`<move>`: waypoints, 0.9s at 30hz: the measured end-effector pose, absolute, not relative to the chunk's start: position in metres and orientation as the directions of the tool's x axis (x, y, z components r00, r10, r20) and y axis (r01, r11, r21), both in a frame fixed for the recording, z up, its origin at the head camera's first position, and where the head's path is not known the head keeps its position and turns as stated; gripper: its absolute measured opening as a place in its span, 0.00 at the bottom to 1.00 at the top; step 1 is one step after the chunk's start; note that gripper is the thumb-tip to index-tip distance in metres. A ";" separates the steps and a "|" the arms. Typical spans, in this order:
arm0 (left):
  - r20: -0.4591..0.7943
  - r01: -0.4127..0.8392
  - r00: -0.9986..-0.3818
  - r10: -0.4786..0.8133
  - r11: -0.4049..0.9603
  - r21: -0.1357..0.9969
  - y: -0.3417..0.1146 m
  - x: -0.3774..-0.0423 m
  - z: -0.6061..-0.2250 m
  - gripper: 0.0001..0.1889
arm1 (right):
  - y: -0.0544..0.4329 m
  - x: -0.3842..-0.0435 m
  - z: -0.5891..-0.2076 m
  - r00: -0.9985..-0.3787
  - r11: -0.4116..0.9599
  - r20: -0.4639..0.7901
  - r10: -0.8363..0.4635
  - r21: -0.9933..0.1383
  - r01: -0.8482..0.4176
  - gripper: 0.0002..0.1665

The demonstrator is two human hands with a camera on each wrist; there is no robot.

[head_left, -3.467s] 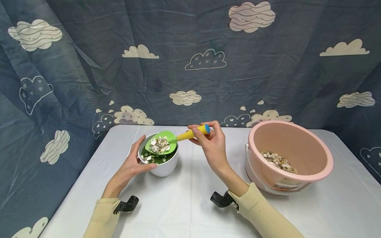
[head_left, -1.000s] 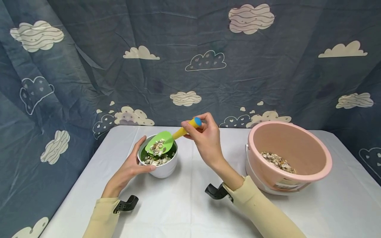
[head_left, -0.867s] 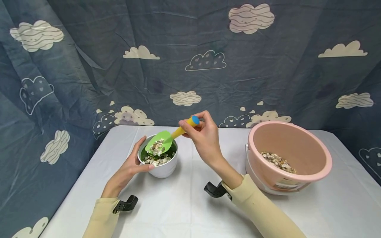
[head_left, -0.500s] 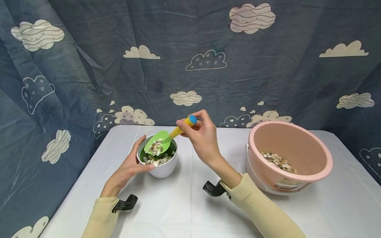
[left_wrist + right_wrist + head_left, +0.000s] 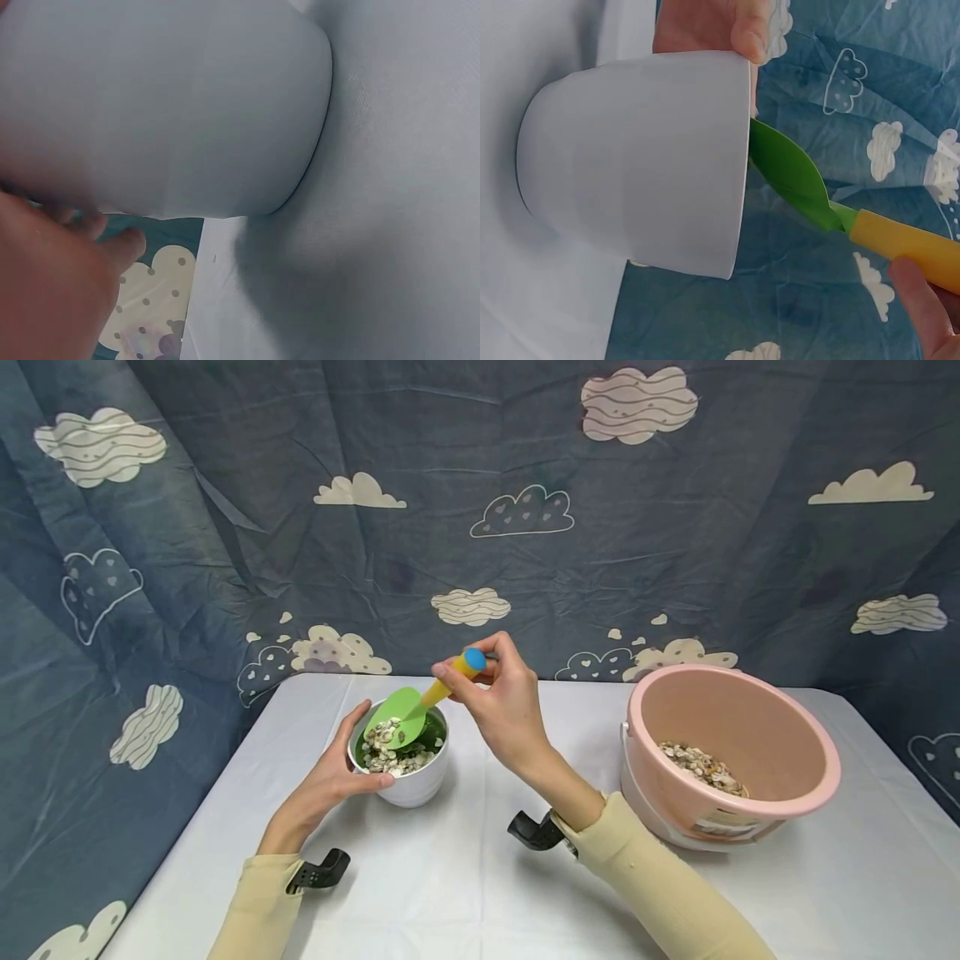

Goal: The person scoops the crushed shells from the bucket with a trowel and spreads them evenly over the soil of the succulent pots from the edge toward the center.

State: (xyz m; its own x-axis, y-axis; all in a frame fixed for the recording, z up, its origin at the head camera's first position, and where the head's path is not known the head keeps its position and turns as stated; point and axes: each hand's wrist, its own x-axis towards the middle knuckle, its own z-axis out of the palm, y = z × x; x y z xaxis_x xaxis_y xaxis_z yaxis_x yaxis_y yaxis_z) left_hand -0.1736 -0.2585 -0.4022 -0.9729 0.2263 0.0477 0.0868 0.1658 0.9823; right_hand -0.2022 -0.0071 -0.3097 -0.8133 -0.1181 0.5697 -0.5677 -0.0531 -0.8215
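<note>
In the head view a white flower pot (image 5: 415,790) stands upright on the table, bits like small shells or gravel (image 5: 397,762) inside over a dark green interior. My left hand (image 5: 335,777) grips its left side, thumb along the near rim. My right hand (image 5: 498,702) holds the yellow, blue-tipped handle of a small green trowel (image 5: 397,706). The trowel's blade tilts down into the pot's mouth, pieces sliding off its front edge. In the right wrist view the trowel's blade (image 5: 791,174) dips past the rim. The left wrist view shows the pot's wall (image 5: 172,112) with fingers beside it.
A pink bucket (image 5: 645,760) with a white handle stands on the right of the white-covered table (image 5: 450,893). A heap of similar pieces (image 5: 703,768) lies on its bottom. Behind hangs a dark blue cloth (image 5: 420,552) with cloud prints.
My right hand has moved left and slightly up, tipping the trowel more steeply. Fewer pieces lie on the blade and more lie in the pot. My left hand keeps its grip.
</note>
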 end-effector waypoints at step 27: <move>0.037 0.086 -0.974 0.225 0.210 0.974 -0.262 -0.175 -0.402 0.59 | -0.008 -0.204 -0.312 -0.803 -0.065 0.586 -0.109 -0.810 -0.583 0.20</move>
